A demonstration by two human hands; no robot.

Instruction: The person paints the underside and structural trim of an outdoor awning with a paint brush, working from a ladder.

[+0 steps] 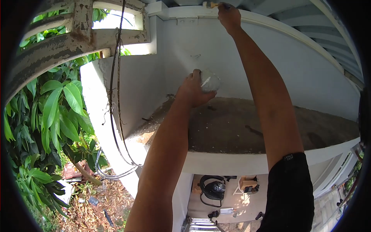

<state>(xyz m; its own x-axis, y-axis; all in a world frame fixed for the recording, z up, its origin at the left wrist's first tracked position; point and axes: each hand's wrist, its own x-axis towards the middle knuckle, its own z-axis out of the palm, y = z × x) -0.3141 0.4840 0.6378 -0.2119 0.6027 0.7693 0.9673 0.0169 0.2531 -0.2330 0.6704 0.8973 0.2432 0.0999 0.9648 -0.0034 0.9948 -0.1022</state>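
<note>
My left hand (192, 89) is wrapped round a small, pale, paint-smeared container (211, 82), held out in front of the white wall (235, 58). What is inside the container cannot be made out. Higher up, my right hand (229, 18) is closed on a paintbrush (211, 5), whose pale bristle end points left. The brush is up by the white beam (189, 12) under the roof sheets; whether it touches the beam is not clear.
Below my hands runs a dirty concrete ledge (224, 127) with debris on it. Dark cables (114, 77) hang at the left, near a peeling lattice (81, 38) and leafy branches (58, 104). Far below are a ladder (203, 225) and a black chair (213, 189).
</note>
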